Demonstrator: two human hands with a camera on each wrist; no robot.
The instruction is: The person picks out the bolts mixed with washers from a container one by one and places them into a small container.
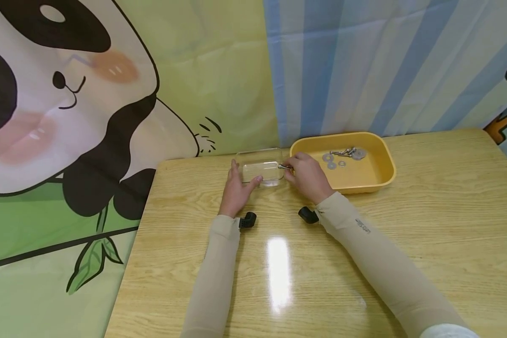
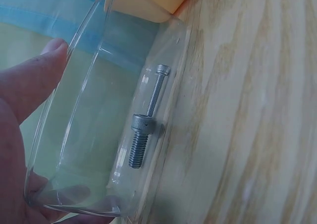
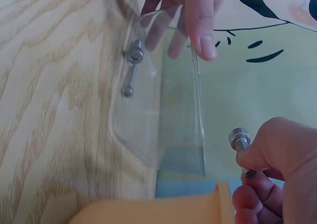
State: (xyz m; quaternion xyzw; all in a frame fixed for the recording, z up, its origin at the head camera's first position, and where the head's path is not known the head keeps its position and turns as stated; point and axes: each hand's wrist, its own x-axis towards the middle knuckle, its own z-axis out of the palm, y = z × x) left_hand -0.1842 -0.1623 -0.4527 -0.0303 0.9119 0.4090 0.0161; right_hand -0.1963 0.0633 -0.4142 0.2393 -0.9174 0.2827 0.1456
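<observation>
My left hand (image 1: 236, 190) grips a clear plastic box (image 2: 94, 100) at its left end, the thumb by the rim and the fingers round the side. Inside lie two socket head screws: a thick short one (image 2: 140, 140) and a thinner one (image 2: 158, 87), close together on the bottom. Between thumb and fingers, my right hand (image 1: 309, 177) pinches another socket head screw (image 3: 239, 137), its knurled head sticking out toward the box. In the head view this screw sits right at the box's right rim, while the hand overlaps the left edge of a yellow bin (image 1: 382, 176).
Several screws (image 1: 344, 152) and flat washers (image 1: 331, 165) lie in the yellow bin, close beside the box. Both containers stand at the back of the wooden table (image 1: 186, 225), near a printed cloth backdrop (image 1: 219, 94). Black wrist cameras (image 1: 248, 220) jut inward from both sleeves.
</observation>
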